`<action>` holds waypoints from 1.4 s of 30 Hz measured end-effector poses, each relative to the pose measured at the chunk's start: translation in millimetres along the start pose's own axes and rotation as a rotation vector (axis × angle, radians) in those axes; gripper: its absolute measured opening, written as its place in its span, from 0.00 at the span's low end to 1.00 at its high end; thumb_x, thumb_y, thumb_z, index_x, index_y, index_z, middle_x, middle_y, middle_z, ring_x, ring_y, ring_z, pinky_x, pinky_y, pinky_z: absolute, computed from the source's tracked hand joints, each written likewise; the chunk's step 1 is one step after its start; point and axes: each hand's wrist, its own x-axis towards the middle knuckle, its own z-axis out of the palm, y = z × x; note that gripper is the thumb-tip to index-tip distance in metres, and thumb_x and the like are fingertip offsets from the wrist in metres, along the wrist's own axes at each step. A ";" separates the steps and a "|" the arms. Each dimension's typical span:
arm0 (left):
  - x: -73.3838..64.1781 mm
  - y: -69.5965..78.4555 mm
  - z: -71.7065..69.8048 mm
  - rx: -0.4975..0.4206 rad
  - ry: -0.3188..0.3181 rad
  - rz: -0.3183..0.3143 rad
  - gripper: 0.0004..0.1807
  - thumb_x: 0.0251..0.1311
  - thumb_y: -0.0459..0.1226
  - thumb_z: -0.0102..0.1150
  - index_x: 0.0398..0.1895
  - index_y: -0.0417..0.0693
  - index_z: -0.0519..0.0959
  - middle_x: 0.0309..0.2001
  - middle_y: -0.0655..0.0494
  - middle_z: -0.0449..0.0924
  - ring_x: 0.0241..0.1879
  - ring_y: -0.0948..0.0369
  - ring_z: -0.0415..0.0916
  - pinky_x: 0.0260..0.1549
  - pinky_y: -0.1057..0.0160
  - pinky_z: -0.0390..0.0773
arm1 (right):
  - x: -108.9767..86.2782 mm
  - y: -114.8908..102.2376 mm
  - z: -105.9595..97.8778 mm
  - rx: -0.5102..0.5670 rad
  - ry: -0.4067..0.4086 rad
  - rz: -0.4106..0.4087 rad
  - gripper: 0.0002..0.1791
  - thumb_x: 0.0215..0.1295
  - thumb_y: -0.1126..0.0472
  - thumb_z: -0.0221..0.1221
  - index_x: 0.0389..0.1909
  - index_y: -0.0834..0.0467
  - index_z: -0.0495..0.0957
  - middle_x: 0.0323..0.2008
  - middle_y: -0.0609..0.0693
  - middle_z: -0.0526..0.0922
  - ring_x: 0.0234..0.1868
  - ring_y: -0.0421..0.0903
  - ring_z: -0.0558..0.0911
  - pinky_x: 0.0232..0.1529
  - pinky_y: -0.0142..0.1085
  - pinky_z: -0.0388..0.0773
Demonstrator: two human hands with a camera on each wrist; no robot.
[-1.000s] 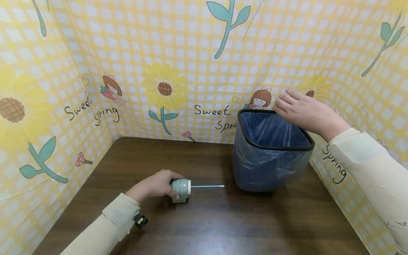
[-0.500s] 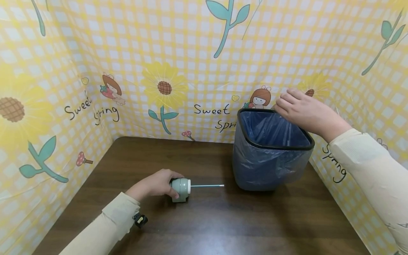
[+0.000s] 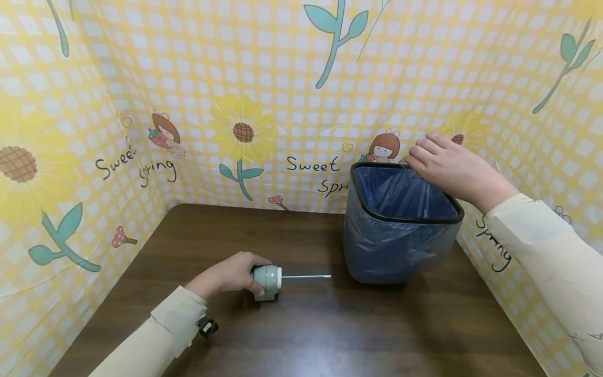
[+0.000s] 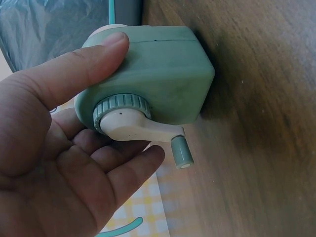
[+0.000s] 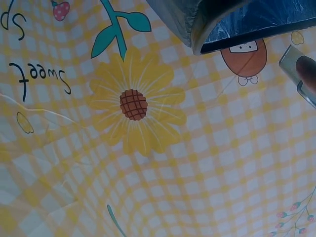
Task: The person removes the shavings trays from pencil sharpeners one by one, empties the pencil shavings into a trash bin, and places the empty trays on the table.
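On the table my left hand (image 3: 228, 272) grips a green crank pencil sharpener (image 3: 267, 283), thumb across its top. A thin blue pencil (image 3: 303, 276) sticks out of the sharpener's white front, pointing right. In the left wrist view, the cream crank (image 4: 143, 127) with its green knob (image 4: 182, 152) hangs free at the side of the sharpener. Over the back right rim of the bin (image 3: 395, 251), my right hand (image 3: 445, 165) pinches a small pale, box-like piece (image 5: 291, 64), mostly hidden by the fingers and cut off by the frame edge.
The bin has a dark rim and a clear plastic liner (image 3: 395, 191), and stands at the back right of the brown wooden table (image 3: 226, 230). Yellow checked cloth (image 3: 282, 104) with flowers hangs around the back and both sides.
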 end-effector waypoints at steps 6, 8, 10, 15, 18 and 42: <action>1.3 -1.5 2.2 -0.006 0.004 -0.005 0.36 0.45 0.38 0.82 0.62 0.47 0.81 0.47 0.58 0.84 0.40 0.60 0.78 0.39 0.57 0.80 | -1.6 -2.7 3.1 0.026 0.010 0.014 0.29 0.58 0.61 0.73 0.58 0.68 0.76 0.54 0.65 0.79 0.57 0.62 0.76 0.68 0.54 0.66; 1.5 -1.7 2.5 -0.008 0.005 -0.014 0.37 0.45 0.38 0.82 0.62 0.47 0.80 0.47 0.58 0.84 0.40 0.60 0.78 0.39 0.57 0.80 | -2.2 -3.3 4.0 0.035 0.018 0.018 0.29 0.57 0.61 0.74 0.57 0.68 0.76 0.54 0.65 0.79 0.56 0.62 0.76 0.68 0.54 0.66; 1.3 -1.4 2.5 -0.008 0.006 -0.021 0.37 0.45 0.38 0.82 0.63 0.47 0.80 0.47 0.58 0.84 0.40 0.60 0.78 0.40 0.57 0.80 | -2.9 -3.9 4.6 0.040 0.022 0.026 0.29 0.57 0.61 0.74 0.57 0.68 0.76 0.53 0.64 0.78 0.56 0.62 0.76 0.68 0.54 0.66; 0.5 -0.5 2.3 0.000 0.007 -0.025 0.37 0.45 0.38 0.82 0.63 0.47 0.80 0.47 0.58 0.84 0.40 0.60 0.78 0.40 0.57 0.80 | -4.9 -5.1 5.7 0.066 0.028 0.054 0.31 0.55 0.60 0.75 0.56 0.69 0.75 0.52 0.64 0.78 0.56 0.62 0.76 0.69 0.54 0.66; 0.5 -0.3 2.4 0.000 0.010 -0.024 0.37 0.45 0.38 0.82 0.63 0.47 0.80 0.47 0.58 0.84 0.40 0.60 0.78 0.40 0.57 0.80 | -5.3 -5.5 5.8 0.078 0.020 0.075 0.33 0.52 0.58 0.76 0.56 0.69 0.75 0.53 0.64 0.78 0.56 0.62 0.76 0.70 0.54 0.65; 0.4 2.9 0.0 0.008 0.013 -0.041 0.36 0.44 0.38 0.83 0.62 0.48 0.81 0.46 0.58 0.84 0.39 0.60 0.78 0.39 0.57 0.80 | -6.5 -7.7 6.8 0.126 0.039 0.160 0.39 0.51 0.49 0.78 0.55 0.70 0.76 0.50 0.66 0.80 0.54 0.64 0.77 0.64 0.54 0.68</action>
